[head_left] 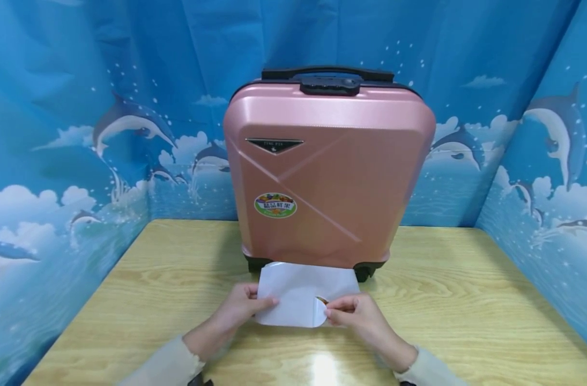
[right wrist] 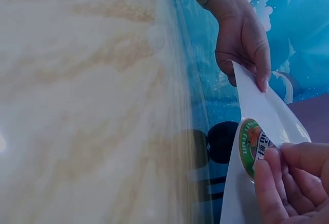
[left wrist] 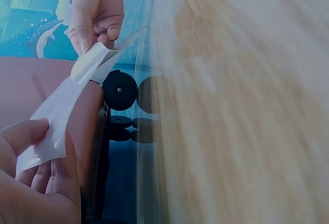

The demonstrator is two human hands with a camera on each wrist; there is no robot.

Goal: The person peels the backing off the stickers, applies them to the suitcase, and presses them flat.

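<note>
A white sticker sheet (head_left: 288, 292) is held up in front of the pink suitcase (head_left: 332, 177). My left hand (head_left: 237, 308) grips its left side, thumb on the near face and fingers behind. With thumb and fingertips, my right hand (head_left: 363, 316) pinches an oval fruit sticker (right wrist: 248, 144) at the sheet's right part. The sticker is partly lifted, its plain white underside (left wrist: 85, 64) curling up in the left wrist view. Green and red print shows on its other face in the right wrist view; fingers hide some of it.
The suitcase stands upright on the wooden table (head_left: 443, 300), bearing a similar oval fruit sticker (head_left: 275, 205) on its front. Its black wheels (head_left: 364, 271) rest just behind the sheet. A blue dolphin-print curtain (head_left: 129, 69) hangs behind and at both sides.
</note>
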